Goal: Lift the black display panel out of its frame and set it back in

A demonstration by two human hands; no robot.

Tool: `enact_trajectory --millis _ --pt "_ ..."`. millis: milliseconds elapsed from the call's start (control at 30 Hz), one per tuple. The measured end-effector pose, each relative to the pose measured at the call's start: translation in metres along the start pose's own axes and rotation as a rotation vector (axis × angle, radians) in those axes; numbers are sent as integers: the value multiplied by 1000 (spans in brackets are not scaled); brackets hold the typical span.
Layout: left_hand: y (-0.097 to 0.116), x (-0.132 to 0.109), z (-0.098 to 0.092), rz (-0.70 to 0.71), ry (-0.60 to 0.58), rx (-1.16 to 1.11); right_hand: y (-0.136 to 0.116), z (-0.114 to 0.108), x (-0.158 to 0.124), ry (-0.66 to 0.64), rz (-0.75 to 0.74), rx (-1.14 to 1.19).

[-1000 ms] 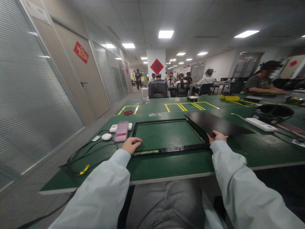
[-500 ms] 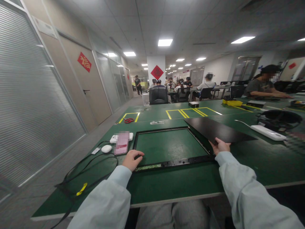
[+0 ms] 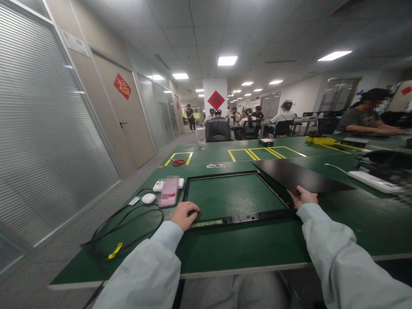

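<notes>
A black rectangular frame point(image 3: 225, 175) lies flat on the green table point(image 3: 244, 244) in front of me, with the table surface showing through its middle. My left hand point(image 3: 185, 214) rests on the frame's near left corner, fingers curled over the edge. My right hand point(image 3: 304, 196) grips the near edge of a thin black panel point(image 3: 299, 176), which is lifted at a slant over the frame's right side.
A pink phone point(image 3: 169, 191), a white mouse point(image 3: 148, 198) and black cables point(image 3: 128, 223) lie to the left. Red scissors point(image 3: 177, 162) and yellow floor-tape boxes point(image 3: 267, 152) are farther back. A white power strip point(image 3: 370, 181) lies right. People sit at far tables.
Both hands keep their hold on the frame and the panel. The view has shifted slightly, so everything sits a little right and lower in the picture.
</notes>
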State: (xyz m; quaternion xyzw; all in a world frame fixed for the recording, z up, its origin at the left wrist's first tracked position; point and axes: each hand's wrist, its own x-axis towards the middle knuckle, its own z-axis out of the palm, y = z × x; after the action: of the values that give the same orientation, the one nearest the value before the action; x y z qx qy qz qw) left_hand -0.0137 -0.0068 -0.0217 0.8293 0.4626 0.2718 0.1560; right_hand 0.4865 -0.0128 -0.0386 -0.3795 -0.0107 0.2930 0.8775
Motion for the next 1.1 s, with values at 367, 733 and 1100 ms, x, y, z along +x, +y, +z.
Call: enact_trajectory --millis 367,733,1100 --pt "3 -1 -1 -35 18 -92 -7 8 -8 17 56 -42" --pt "13 6 -6 -232 275 -613 -26 29 -56 -196 -86 3" --pt "15 7 -27 -625 396 -1375 -31 21 -70 -434 248 56"
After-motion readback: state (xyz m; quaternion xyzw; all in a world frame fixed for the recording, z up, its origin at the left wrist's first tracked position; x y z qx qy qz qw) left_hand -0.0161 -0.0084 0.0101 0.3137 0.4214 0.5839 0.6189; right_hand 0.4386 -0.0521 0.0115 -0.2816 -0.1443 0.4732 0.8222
